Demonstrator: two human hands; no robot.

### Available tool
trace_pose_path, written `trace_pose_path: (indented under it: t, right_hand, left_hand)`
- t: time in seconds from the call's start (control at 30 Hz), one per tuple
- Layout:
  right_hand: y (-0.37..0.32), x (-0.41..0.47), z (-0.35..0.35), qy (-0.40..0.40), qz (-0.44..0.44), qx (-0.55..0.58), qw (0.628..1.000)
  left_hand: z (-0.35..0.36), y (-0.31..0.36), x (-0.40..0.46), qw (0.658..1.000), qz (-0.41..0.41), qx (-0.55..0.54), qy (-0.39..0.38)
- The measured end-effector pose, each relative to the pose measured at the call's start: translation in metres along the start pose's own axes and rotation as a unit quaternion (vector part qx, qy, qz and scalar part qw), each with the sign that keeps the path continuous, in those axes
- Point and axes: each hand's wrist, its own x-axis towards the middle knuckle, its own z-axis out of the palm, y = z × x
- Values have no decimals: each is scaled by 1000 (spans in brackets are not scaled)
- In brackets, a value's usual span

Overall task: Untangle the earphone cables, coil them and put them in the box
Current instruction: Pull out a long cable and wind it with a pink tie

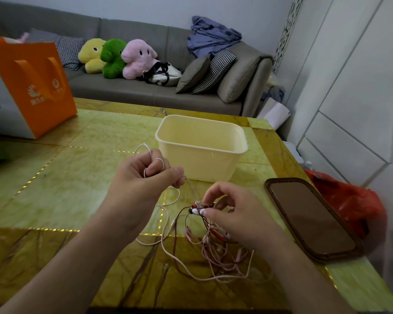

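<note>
A tangle of earphone cables [216,248], white, pink and dark red, lies on the green table in front of me. My left hand [143,177] is raised above the table and grips a white cable [145,148] that loops around its fingers. My right hand [234,214] pinches a white earbud [196,211] at the top of the tangle, with red cable beside it. The cream plastic box [202,146] stands open just behind my hands and looks empty.
A brown-rimmed lid [311,218] lies to the right of the tangle near the table's right edge. An orange paper bag [30,87] stands at the far left. A red plastic bag [349,200] sits beyond the right edge. A sofa with plush toys lies behind.
</note>
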Motion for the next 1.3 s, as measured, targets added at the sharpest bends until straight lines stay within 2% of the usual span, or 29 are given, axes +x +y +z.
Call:
trace_pose_path:
  t: [0.23, 0.53, 1.0, 1.07, 1.13, 1.2, 1.3]
  right_hand:
    - [-1, 0, 5, -16, -3, -70, 997]
    - [-5, -6, 7, -16, 26, -87, 996]
    - [-3, -4, 26, 108, 2, -156, 982]
    - [-4, -6, 25, 80, 9, -131, 988]
    - [-9, -7, 25, 36, 35, -38, 998]
    - [-14, -8, 25, 2, 79, 83, 993]
    - [-19, -7, 25, -26, 103, 137, 985]
  left_hand:
    - [1, 0, 0, 1000, 0, -2, -3]
    - [1, 0, -1, 1000, 2, -8, -4]
    - [-1, 0, 0, 1000, -9, -28, 8]
    - [0, 0, -1, 999, -10, -32, 10]
    - [2, -1, -1, 999, -12, -31, 11]
    - [3, -1, -2, 999, -13, -32, 13]
    - [5, 1, -2, 999, -9, -38, 3]
